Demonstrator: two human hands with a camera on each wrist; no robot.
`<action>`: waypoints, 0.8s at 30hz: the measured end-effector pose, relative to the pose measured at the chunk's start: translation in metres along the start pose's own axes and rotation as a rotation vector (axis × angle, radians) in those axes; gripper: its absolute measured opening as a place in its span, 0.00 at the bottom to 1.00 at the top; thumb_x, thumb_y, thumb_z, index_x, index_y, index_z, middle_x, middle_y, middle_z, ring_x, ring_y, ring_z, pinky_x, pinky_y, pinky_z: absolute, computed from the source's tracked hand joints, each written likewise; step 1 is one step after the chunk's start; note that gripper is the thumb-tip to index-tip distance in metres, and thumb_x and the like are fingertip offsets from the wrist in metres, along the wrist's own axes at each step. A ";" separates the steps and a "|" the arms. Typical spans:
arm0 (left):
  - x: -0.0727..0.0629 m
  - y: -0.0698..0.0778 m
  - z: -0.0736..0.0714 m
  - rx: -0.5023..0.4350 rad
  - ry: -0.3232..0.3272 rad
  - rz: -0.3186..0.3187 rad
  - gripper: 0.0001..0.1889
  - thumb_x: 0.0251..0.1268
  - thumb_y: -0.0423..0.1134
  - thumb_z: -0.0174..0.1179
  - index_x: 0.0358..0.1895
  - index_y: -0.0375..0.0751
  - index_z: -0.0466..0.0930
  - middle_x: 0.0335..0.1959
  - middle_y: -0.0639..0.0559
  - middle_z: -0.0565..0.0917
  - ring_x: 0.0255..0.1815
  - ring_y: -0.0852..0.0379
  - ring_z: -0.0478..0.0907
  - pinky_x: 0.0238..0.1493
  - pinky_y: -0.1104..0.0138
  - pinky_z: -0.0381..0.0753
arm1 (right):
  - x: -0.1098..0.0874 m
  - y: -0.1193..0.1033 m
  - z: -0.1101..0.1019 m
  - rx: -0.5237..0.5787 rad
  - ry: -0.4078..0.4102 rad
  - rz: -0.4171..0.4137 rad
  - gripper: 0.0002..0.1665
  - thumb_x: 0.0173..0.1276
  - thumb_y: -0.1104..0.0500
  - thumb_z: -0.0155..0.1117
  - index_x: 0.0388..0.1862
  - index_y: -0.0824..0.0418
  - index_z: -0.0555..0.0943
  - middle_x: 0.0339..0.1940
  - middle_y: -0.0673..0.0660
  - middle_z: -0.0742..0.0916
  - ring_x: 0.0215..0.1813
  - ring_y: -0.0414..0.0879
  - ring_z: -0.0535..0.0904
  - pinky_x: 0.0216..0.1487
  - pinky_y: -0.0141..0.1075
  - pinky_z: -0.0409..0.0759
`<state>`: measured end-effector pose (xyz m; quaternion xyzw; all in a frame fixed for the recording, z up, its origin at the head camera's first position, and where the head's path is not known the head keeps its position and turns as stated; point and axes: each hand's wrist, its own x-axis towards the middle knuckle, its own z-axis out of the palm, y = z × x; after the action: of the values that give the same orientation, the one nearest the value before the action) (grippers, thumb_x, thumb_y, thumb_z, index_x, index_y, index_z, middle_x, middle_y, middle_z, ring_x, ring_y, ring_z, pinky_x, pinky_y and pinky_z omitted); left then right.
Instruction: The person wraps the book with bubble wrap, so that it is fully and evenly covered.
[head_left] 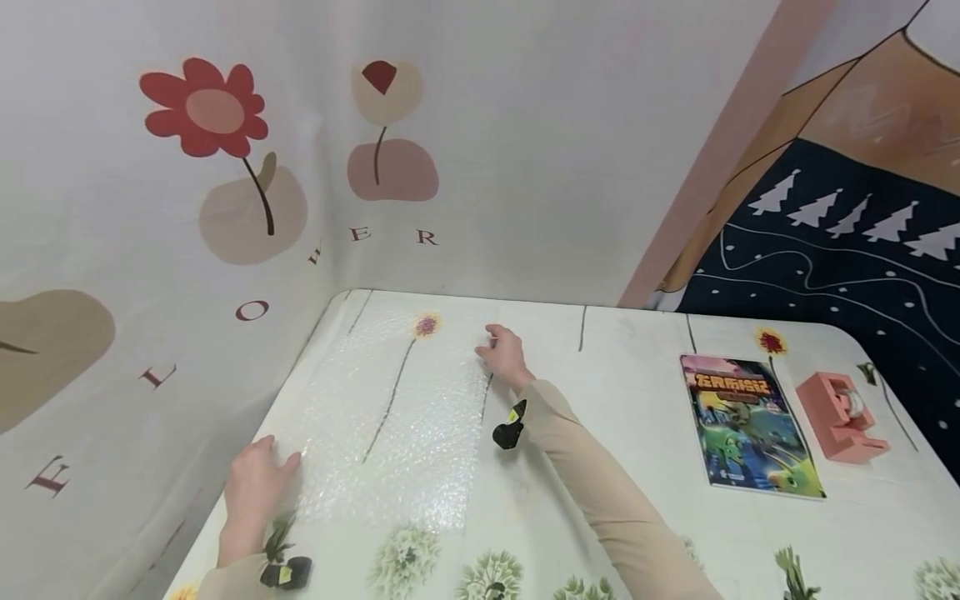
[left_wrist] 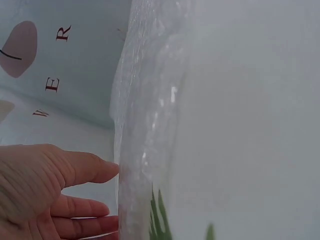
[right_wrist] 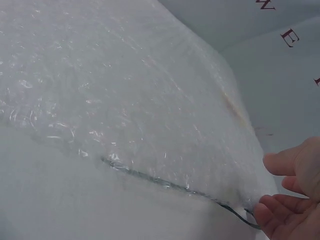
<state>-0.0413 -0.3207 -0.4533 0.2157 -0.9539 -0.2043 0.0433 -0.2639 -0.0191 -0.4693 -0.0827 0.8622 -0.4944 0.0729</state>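
Observation:
A clear sheet of bubble wrap [head_left: 435, 425] lies flat on the table, and the printed flower stem shows through it. By its lower left edge is my left hand [head_left: 257, 492]; in the left wrist view the thumb and fingertips [left_wrist: 107, 171] come up against the sheet's border, fingers fairly straight. My right hand [head_left: 506, 358] is at the upper right edge of the wrap. Its thumb and fingers stand apart in the right wrist view, with the fingertips [right_wrist: 266, 212] beside the sheet's corner. Whether they touch it I cannot tell.
To the right lies a colourful book [head_left: 752, 427] with dinosaurs on its cover. A pink tape dispenser [head_left: 843, 429] holding a roll of tape stands beside it. Printed curtains [head_left: 510, 167] hang behind and to the left of the flower-patterned table [head_left: 615, 375].

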 end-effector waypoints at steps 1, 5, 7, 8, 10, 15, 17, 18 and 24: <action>0.000 -0.001 0.000 -0.003 -0.005 -0.011 0.27 0.59 0.34 0.58 0.55 0.13 0.64 0.51 0.18 0.69 0.52 0.24 0.67 0.49 0.40 0.70 | 0.001 0.000 0.001 -0.014 0.006 0.002 0.29 0.63 0.66 0.62 0.63 0.70 0.69 0.55 0.67 0.77 0.56 0.55 0.74 0.54 0.43 0.76; 0.001 -0.002 -0.001 -0.011 -0.012 -0.036 0.28 0.58 0.35 0.59 0.55 0.15 0.64 0.51 0.19 0.69 0.52 0.24 0.67 0.48 0.40 0.71 | 0.003 0.000 0.004 -0.079 0.027 0.025 0.29 0.61 0.67 0.62 0.62 0.72 0.70 0.57 0.68 0.76 0.58 0.58 0.73 0.57 0.44 0.74; 0.001 -0.003 -0.001 -0.013 -0.011 -0.041 0.28 0.58 0.36 0.59 0.55 0.15 0.64 0.51 0.20 0.70 0.52 0.24 0.67 0.47 0.40 0.71 | 0.003 -0.001 0.005 -0.100 0.040 0.036 0.29 0.60 0.68 0.62 0.61 0.73 0.70 0.57 0.69 0.75 0.58 0.58 0.73 0.57 0.44 0.74; 0.001 -0.003 -0.002 -0.012 -0.008 -0.039 0.28 0.58 0.35 0.59 0.55 0.15 0.65 0.50 0.20 0.70 0.52 0.25 0.67 0.47 0.40 0.71 | 0.003 -0.001 0.005 -0.106 0.044 0.044 0.29 0.60 0.69 0.62 0.61 0.73 0.70 0.57 0.69 0.75 0.58 0.59 0.72 0.58 0.45 0.73; 0.002 -0.003 -0.002 -0.014 -0.004 -0.040 0.28 0.57 0.35 0.59 0.56 0.15 0.65 0.50 0.20 0.70 0.52 0.25 0.67 0.48 0.40 0.71 | 0.003 -0.003 0.005 -0.104 0.056 0.062 0.29 0.60 0.69 0.61 0.61 0.73 0.70 0.57 0.70 0.74 0.58 0.59 0.72 0.59 0.45 0.73; 0.004 -0.002 -0.001 -0.010 0.016 -0.043 0.28 0.55 0.33 0.60 0.55 0.16 0.65 0.49 0.20 0.71 0.52 0.25 0.68 0.48 0.40 0.71 | 0.006 -0.007 0.005 -0.015 0.080 0.119 0.30 0.61 0.67 0.61 0.63 0.71 0.68 0.58 0.68 0.75 0.61 0.59 0.70 0.61 0.45 0.71; 0.005 -0.002 0.000 -0.008 0.030 -0.042 0.27 0.53 0.32 0.61 0.55 0.16 0.66 0.48 0.21 0.72 0.50 0.25 0.69 0.47 0.41 0.72 | 0.007 -0.007 0.005 0.002 0.087 0.126 0.31 0.61 0.68 0.61 0.63 0.72 0.67 0.58 0.68 0.75 0.61 0.59 0.70 0.61 0.45 0.70; 0.005 -0.001 0.001 -0.010 0.036 -0.043 0.27 0.53 0.31 0.61 0.54 0.16 0.66 0.48 0.21 0.72 0.50 0.26 0.69 0.46 0.41 0.72 | 0.008 -0.007 0.005 -0.002 0.088 0.127 0.31 0.60 0.68 0.61 0.63 0.72 0.68 0.58 0.69 0.75 0.61 0.59 0.70 0.61 0.45 0.70; 0.006 -0.001 0.004 -0.026 0.070 -0.045 0.26 0.50 0.29 0.61 0.53 0.16 0.68 0.45 0.21 0.72 0.49 0.26 0.69 0.47 0.41 0.72 | 0.014 -0.004 0.009 -0.186 0.076 0.102 0.30 0.58 0.70 0.60 0.61 0.73 0.70 0.56 0.69 0.73 0.58 0.60 0.71 0.60 0.44 0.71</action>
<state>-0.0474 -0.3223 -0.4575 0.2435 -0.9440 -0.2098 0.0747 -0.2755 -0.0314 -0.4712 -0.0262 0.9096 -0.4106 0.0572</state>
